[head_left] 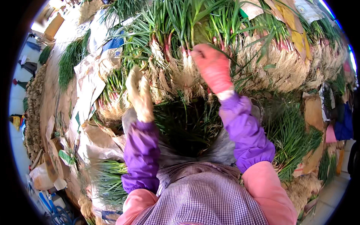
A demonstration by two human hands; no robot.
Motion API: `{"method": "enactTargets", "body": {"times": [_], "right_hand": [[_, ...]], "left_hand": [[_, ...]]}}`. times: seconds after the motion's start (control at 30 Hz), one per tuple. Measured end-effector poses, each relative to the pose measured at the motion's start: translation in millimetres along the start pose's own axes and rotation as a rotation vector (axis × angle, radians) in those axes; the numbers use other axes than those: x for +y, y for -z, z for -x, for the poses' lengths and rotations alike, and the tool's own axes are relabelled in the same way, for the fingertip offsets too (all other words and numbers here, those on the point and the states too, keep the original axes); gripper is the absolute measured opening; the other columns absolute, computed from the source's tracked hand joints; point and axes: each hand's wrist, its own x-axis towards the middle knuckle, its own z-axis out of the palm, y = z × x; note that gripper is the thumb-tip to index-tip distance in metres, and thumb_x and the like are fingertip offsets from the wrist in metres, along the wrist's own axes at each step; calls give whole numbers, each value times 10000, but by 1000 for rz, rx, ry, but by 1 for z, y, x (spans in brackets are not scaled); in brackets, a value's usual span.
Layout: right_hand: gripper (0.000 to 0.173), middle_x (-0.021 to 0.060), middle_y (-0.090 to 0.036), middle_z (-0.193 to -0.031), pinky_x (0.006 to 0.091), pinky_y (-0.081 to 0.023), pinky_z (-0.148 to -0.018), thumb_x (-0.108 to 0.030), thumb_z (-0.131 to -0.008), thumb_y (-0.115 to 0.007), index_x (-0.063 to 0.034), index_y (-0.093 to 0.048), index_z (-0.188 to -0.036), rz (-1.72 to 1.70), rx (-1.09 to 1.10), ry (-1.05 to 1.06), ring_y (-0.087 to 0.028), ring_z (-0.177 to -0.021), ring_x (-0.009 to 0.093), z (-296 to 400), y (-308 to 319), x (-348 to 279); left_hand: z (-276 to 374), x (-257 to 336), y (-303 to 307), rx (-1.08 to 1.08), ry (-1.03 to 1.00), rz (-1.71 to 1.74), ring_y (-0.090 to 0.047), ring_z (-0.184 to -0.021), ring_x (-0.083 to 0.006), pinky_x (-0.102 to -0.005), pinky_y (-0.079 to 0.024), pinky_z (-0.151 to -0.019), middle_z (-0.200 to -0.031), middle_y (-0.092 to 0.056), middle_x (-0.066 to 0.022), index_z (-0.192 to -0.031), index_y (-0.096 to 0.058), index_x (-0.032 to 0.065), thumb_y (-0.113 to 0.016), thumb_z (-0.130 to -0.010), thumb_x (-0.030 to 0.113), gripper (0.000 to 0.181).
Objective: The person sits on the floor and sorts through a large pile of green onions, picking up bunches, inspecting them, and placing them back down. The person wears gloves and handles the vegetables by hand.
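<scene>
My left hand (pixel 140 95), in a pale glove, is blurred beside the pile of green onions (pixel 168 50). Its fingers are slightly bent and point towards the roots; a short stem (pixel 144 66) shows by the fingertips, but whether they grip it is unclear. My right hand (pixel 212 69) wears a reddish glove and is curled just right of an upright onion stalk (pixel 192 32). What lies inside its fingers is hidden. The onions have long green leaves, pinkish bases and pale stringy roots (pixel 187 67).
Loose leaves (pixel 185 123) lie between my knees. More onions are heaped at right (pixel 289 140) and lower left (pixel 111 180). Rooted onions (pixel 278 62) stand in a dense row, partly under paper sacks (pixel 294 19). Brown sheeting (pixel 60 104) covers the floor at left.
</scene>
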Motion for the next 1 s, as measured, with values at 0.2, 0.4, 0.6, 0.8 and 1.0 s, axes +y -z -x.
{"method": "enactTargets", "body": {"times": [0.2,0.4,0.6,0.8,1.0], "right_hand": [[234,75,-664,-832,352,-511,-649,-304,-825,-638,-82,-668,-891,21,-214,-101,-636,-713,197,-45,-25,34],[375,14,-595,-735,259,-442,-566,-294,-874,-639,15,-590,-1080,-1481,-332,-62,-537,-662,91,-54,38,44],[234,20,-613,-774,291,-453,-708,-258,-797,-716,-60,-679,-915,-523,-211,-143,-536,-752,138,24,70,-17],[424,93,-611,-711,356,-481,-662,-495,-886,-550,-84,-656,-882,24,-536,-79,-610,-655,205,120,27,-8],[530,96,-664,-947,253,-466,-820,-380,-809,-684,38,-599,-1123,-535,-616,-176,-621,-918,178,74,-21,-18]], "left_hand": [[85,5,21,-106,125,47,-543,-1027,-129,-275,-443,-894,-1238,-561,-78,-1275,-527,50,-619,-893,112,398],[100,8,18,-124,323,386,-587,-922,-117,-237,-472,-811,-1180,-601,-68,-1183,-579,24,-585,-904,58,281],[56,59,-10,-417,393,360,-516,-674,-60,-187,-406,-633,-936,-643,-1,-1063,-659,13,-555,-938,207,253],[65,30,-28,-636,551,727,-496,-616,-66,-194,-372,-566,-873,-677,-48,-1063,-649,-2,-555,-936,201,257],[78,31,-9,-710,531,681,-513,-545,-74,-201,-368,-506,-699,-629,-35,-962,-644,-6,-536,-954,280,305]]}}
